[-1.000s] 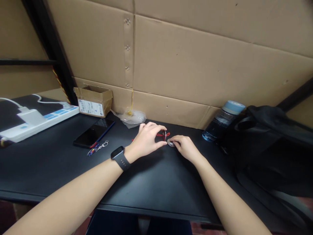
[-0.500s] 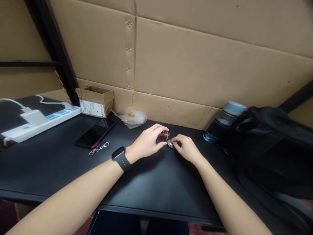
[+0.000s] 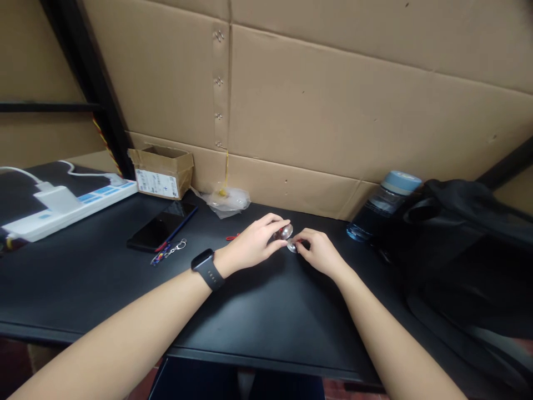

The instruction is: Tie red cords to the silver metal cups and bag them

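My left hand (image 3: 260, 239), with a dark watch at the wrist, pinches a small domed silvery metal disc (image 3: 286, 231) between thumb and fingers, its shiny face tilted up. Just below and to the right, a second small metal disc (image 3: 292, 246) is in the fingertips of my right hand (image 3: 320, 251), low over the black desk. Both discs look like finger cymbals. Their edges are close together; I cannot tell whether they touch. A bit of red shows at the right fingertips, and a red cord (image 3: 232, 237) sticks out behind my left hand.
Left of my hands lie a phone (image 3: 163, 225) and a keychain (image 3: 170, 253). Farther back are a white power strip (image 3: 100, 201), an opened cardboard box (image 3: 160, 175) and clear plastic wrap (image 3: 229, 201). A water bottle (image 3: 377, 208) and a black bag (image 3: 466, 250) stand at right.
The disc in my left hand has turned from nearly edge-on to show its shiny face. More of the red cord shows behind that hand. My right hand has barely moved.
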Action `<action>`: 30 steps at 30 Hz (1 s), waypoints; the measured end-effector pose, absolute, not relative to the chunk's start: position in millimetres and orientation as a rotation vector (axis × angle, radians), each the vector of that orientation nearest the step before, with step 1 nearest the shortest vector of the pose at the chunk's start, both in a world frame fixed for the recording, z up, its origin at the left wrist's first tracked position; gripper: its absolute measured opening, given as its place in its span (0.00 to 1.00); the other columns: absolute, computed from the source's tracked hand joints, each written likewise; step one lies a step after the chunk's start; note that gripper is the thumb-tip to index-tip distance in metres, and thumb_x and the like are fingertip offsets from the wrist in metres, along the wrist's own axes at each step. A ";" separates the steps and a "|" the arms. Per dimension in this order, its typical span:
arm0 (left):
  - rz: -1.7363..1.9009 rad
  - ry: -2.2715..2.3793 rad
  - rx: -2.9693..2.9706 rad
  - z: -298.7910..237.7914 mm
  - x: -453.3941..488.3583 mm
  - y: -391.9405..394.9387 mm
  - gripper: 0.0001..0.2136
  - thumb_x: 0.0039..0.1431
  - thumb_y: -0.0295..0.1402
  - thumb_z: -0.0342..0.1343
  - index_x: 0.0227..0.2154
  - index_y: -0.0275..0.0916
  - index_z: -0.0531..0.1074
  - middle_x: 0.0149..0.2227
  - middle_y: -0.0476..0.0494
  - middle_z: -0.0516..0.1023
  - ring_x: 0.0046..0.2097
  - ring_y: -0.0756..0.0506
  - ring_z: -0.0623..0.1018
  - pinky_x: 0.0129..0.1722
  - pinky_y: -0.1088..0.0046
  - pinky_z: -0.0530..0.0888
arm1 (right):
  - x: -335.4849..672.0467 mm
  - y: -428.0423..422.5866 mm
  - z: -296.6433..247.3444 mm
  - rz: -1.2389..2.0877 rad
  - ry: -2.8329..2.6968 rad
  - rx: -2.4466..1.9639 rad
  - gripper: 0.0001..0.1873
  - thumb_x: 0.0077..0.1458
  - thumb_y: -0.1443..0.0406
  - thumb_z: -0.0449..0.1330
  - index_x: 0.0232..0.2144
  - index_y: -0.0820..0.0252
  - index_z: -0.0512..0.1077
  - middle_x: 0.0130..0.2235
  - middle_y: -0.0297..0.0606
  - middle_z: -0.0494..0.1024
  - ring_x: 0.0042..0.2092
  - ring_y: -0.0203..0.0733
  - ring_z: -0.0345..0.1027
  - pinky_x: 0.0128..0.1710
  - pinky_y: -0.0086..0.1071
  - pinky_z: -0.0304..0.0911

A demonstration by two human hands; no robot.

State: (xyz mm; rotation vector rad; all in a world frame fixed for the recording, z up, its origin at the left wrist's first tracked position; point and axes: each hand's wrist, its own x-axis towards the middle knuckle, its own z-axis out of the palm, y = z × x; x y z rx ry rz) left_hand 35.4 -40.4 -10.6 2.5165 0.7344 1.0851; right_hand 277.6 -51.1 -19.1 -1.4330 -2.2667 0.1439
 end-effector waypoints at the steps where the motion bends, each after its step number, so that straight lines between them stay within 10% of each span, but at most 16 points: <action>1: 1.081 0.744 2.519 -11.1 35.5 -39.6 0.20 0.68 0.33 0.56 0.61 0.40 0.67 0.58 0.36 0.71 0.58 0.40 0.74 0.61 0.60 0.71 | 277.6 -51.2 -18.8 0.148 -2.273 -1.433 0.11 0.60 0.70 0.58 0.34 0.54 0.80 0.38 0.38 0.81 0.39 0.43 0.74 0.41 0.33 0.67; 30: 1.062 0.723 2.585 -6.0 30.6 -44.4 0.08 0.62 0.35 0.63 0.44 0.44 0.77 0.49 0.43 0.70 0.46 0.45 0.77 0.50 0.65 0.76 | 319.4 -46.4 1.2 -0.024 -2.114 -1.637 0.09 0.58 0.70 0.59 0.33 0.53 0.78 0.38 0.36 0.81 0.37 0.42 0.73 0.40 0.33 0.64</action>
